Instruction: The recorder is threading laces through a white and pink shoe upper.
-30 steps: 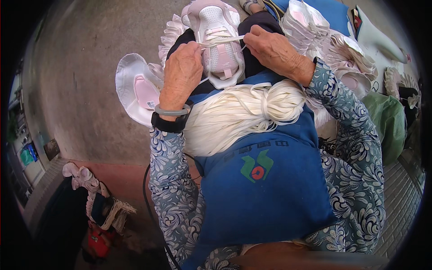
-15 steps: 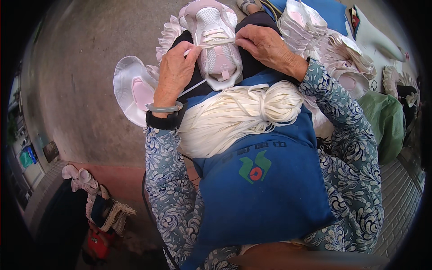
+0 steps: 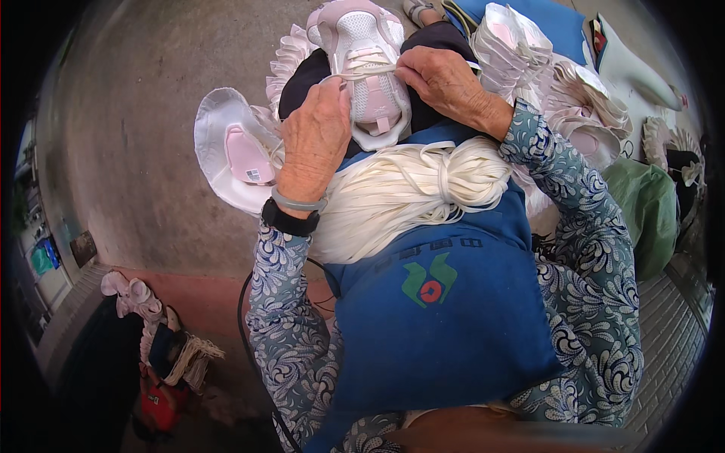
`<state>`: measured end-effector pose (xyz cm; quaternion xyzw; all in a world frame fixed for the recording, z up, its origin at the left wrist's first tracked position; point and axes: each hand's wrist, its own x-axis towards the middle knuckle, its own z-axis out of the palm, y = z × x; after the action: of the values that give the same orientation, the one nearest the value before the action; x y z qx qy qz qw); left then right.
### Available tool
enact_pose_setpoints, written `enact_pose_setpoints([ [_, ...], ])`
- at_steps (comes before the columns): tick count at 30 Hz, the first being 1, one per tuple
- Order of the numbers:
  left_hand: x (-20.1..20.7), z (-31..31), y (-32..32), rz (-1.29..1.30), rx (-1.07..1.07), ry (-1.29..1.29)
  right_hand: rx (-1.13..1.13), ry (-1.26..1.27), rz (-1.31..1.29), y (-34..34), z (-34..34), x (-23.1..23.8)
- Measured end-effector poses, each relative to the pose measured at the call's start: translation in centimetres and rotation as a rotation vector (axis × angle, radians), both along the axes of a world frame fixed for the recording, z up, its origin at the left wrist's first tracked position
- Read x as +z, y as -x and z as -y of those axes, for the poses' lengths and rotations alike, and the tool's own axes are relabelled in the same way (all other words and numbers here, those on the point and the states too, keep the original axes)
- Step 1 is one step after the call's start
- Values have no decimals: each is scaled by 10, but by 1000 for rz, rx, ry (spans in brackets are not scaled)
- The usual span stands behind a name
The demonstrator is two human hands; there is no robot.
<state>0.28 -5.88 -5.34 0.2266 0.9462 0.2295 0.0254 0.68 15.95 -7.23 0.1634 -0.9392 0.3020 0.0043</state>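
A pink and white shoe upper (image 3: 375, 102) rests across my knees, its toe pointing away from me. A white shoelace (image 3: 367, 70) runs across its eyelet rows. On the shoe's left edge, my left hand (image 3: 316, 140) is closed with thumb and fingertips pinched at the lace; the fingertips are partly hidden behind the hand. My right hand (image 3: 451, 90) pinches the lace at the right edge of the eyelets. A thick bundle of white laces (image 3: 408, 192), tied round near its right end, lies on my lap over the blue apron (image 3: 453, 317).
Stacked pink and white shoe uppers (image 3: 513, 57) stand to the right, with more uppers (image 3: 236, 155) at my left knee. A green plastic bag (image 3: 642, 211) sits at the right. At lower left, more uppers (image 3: 134, 296) and a hank of cords (image 3: 195, 361) lie by a red thing (image 3: 158, 404).
My left hand has moved right and turned, coming closer to the shoe's left edge. The loose lace strand below it no longer shows. My right hand stays almost in place.
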Motion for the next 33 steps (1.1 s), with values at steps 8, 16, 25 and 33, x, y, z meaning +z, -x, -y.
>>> enact_pose_setpoints([
  [8, -1, -15, -3, 48, 28, 164, -26, -77, -34, -11, 1, 12],
  [16, -12, -17, 4, 76, -29, 57, -7, -237, 123, -20, 13, 22],
  [25, -3, -13, 4, 84, -21, 71, 33, -191, 13, 1, 3, 3],
  [33, -1, -8, -1, -129, 7, -24, -28, -129, 9, -4, 4, 18],
])
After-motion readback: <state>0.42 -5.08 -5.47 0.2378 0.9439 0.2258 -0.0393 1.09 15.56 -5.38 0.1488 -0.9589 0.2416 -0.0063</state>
